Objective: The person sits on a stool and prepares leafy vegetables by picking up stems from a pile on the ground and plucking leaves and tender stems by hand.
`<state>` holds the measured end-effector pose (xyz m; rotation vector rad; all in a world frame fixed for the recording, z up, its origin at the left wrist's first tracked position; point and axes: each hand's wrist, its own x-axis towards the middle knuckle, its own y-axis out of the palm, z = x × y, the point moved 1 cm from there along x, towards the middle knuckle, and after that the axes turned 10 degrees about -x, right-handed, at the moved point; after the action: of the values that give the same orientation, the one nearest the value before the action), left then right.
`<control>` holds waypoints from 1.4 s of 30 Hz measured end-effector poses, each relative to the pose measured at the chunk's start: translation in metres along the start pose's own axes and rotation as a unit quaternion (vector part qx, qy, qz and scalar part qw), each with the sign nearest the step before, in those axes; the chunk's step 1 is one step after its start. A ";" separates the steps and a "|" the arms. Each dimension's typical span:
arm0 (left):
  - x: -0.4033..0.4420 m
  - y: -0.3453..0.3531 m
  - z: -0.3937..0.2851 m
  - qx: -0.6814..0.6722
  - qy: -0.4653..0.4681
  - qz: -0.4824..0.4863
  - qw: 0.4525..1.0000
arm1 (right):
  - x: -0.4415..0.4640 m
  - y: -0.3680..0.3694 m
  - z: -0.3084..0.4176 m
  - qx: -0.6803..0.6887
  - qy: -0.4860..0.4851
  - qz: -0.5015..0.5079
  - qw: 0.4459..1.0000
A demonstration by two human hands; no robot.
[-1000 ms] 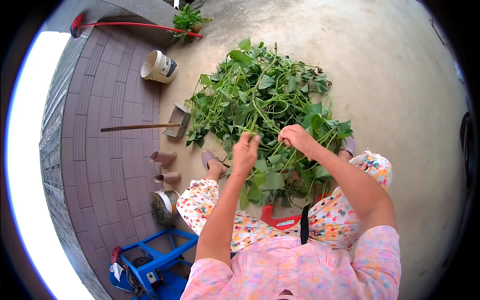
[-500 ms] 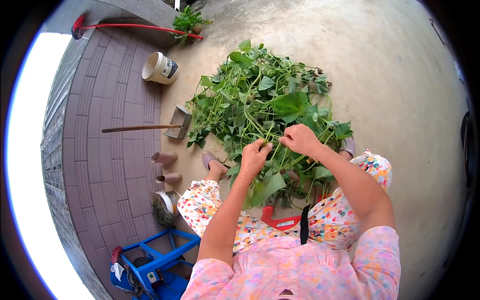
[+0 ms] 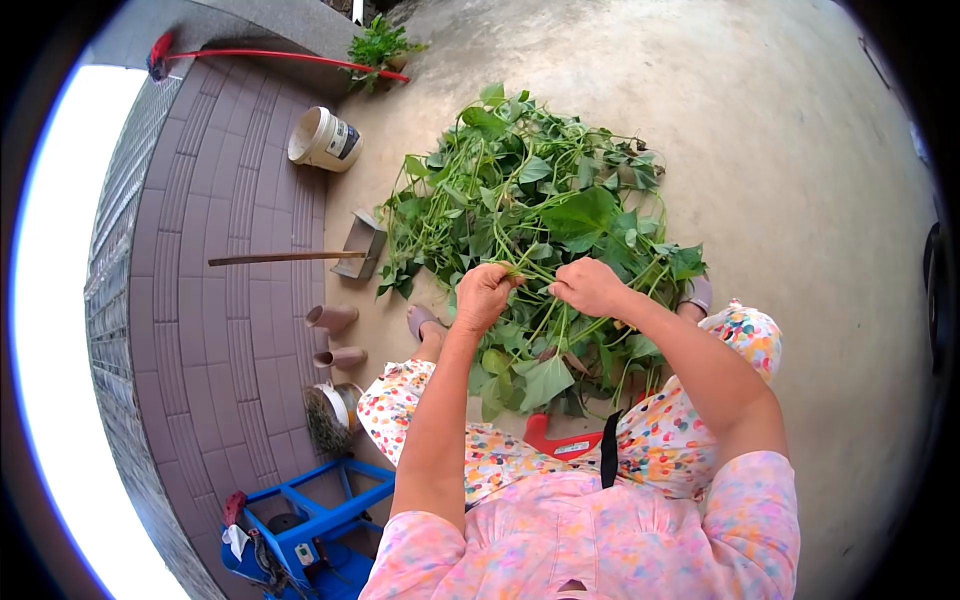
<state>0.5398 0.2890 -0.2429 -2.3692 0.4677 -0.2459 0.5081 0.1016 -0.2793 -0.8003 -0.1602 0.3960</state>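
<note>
A large heap of leafy green vines (image 3: 520,190) lies on the concrete in front of me, with long stems and broad leaves. Over its near edge, my left hand (image 3: 486,296) is closed on a green stem, fingers pinched together. Just to the right, my right hand (image 3: 588,286) also pinches a vine stem, a short stretch of which runs between the two hands. Below the hands hang more stems and a broad pale leaf (image 3: 546,380). The fingertips are partly hidden, so how many stems each hand grips is unclear.
A red stool (image 3: 560,442) is under me. Leftward are a dustpan (image 3: 360,247) with a wooden handle, a white bucket (image 3: 325,140), a pair of boots (image 3: 332,319), a small container with a brush (image 3: 332,410) and a blue frame (image 3: 325,515). A red-handled mop (image 3: 290,52) lies beyond.
My left hand has moved slightly left and up, and my right hand a little left. The hands are farther apart, with the stem between them. The broad leaf below has shifted.
</note>
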 end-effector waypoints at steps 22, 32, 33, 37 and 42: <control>-0.036 0.037 -0.011 -0.043 0.022 -0.069 0.996 | -0.009 0.002 -0.004 -0.035 0.039 0.013 0.999; -0.045 0.053 -0.008 -0.179 -0.134 0.023 0.974 | -0.006 0.005 -0.008 0.018 0.018 -0.020 0.999; -0.041 0.047 -0.001 -0.077 -0.104 0.013 0.991 | -0.006 0.007 -0.007 0.019 0.019 -0.021 0.999; -0.024 0.029 -0.007 0.113 -0.015 0.012 0.993 | -0.004 0.008 0.003 0.036 0.018 0.016 0.999; -0.019 0.025 0.004 0.125 -0.014 -0.022 0.992 | -0.004 0.002 0.007 0.033 0.029 -0.003 0.999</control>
<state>0.5172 0.2819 -0.2640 -2.1361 0.3503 -0.2755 0.5017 0.1061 -0.2760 -0.7450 -0.0955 0.3711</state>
